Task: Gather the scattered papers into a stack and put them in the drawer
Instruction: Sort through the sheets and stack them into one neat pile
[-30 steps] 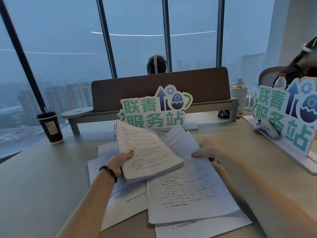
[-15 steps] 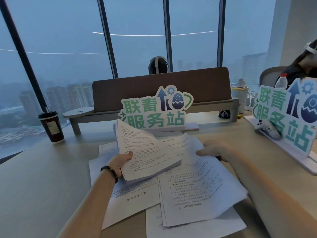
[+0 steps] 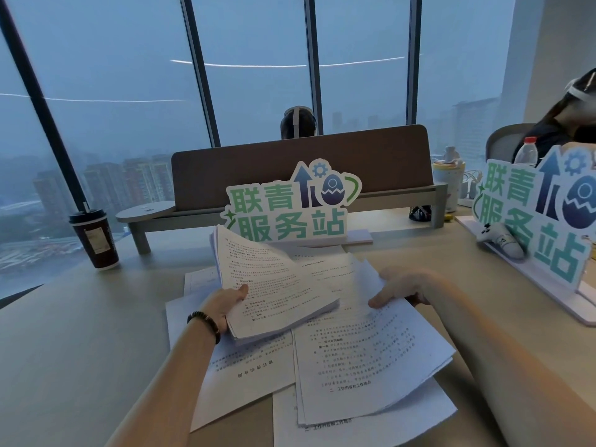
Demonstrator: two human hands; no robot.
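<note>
My left hand [image 3: 225,304] pinches the gathered stack [image 3: 274,291] at its near-left corner, thumb on top, fingers hidden below; stack is lifted off the worktop [image 3: 64,350], just in front of the green sign [image 3: 290,204], far edge tilted up toward it. My right hand [image 3: 396,290] grips the far edge of the next bundle [image 3: 371,359], thumb on the printed face, other fingers curled under out of view; that bundle lies right of the stack, its near end on more loose sheets [image 3: 245,366] spread flat in front of the sign and below both hands. Handling, as I judge it: plain office paper, light, floppy. The stack already sags away from my pinch, so a one-corner hold won't keep it square; better a grip mid-way along a long edge, or a flat palm underneath. Sheets slide on each other easily, and the right bundle is fanned at its near-right corner, so I expect it to splay if lifted by one edge. Best take it along the far edge with fingers well under, lay it on the stack, then tap edges on the worktop to align. Bottom sheets lie flat on the worktop, hard to get under; slide them to an edge or curl a corner first. Creasing is the main risk. No drawer in view.
</note>
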